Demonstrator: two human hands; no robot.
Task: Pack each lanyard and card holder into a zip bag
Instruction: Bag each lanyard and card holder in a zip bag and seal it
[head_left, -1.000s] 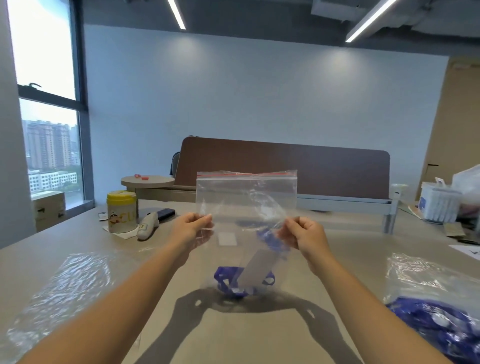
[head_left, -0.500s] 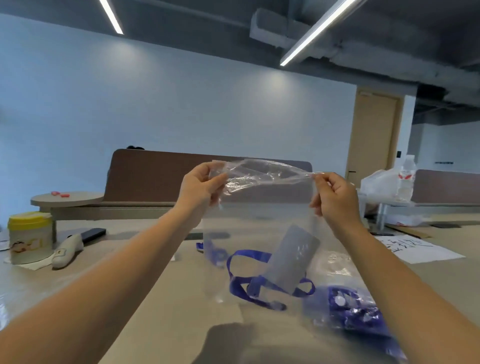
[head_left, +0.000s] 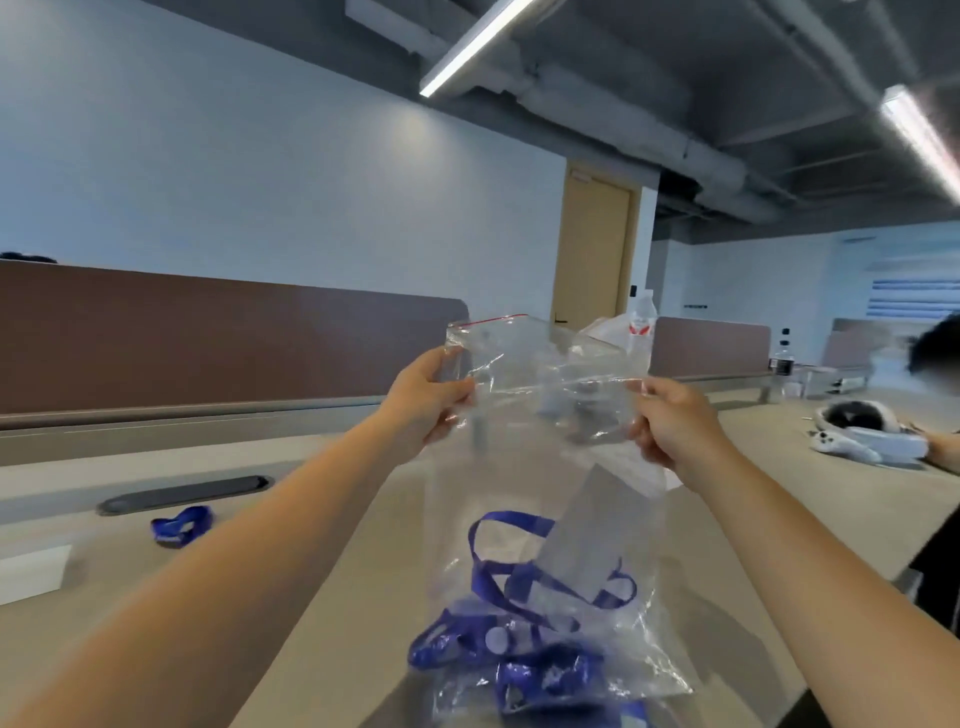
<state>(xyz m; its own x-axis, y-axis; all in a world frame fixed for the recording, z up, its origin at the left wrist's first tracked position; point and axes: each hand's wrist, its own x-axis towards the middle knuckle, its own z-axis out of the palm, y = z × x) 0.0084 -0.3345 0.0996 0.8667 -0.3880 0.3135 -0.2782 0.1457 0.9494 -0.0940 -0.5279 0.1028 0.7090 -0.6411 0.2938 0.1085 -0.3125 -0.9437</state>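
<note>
A clear zip bag (head_left: 540, 395) with a red strip along its top hangs in the air above the table. My left hand (head_left: 423, 402) pinches its upper left edge and my right hand (head_left: 675, 423) pinches its upper right edge. Inside the bag a blue lanyard (head_left: 498, 569) lies looped around a translucent card holder (head_left: 576, 540) near the bottom. Below it on the table lies a pile of bagged blue lanyards (head_left: 540, 670).
A loose blue lanyard (head_left: 182, 525) lies at the left on the beige table (head_left: 322, 613), near a dark cable slot (head_left: 184, 493) and a white sheet (head_left: 34, 574). Another person sits at the right edge by a white headset (head_left: 872, 434). A brown divider (head_left: 208, 332) runs behind.
The view has swung right and upward. The bag has shifted right with my hands, and its top edge now shows the red strip, crumpled between my hands. The yellow jar has left view.
</note>
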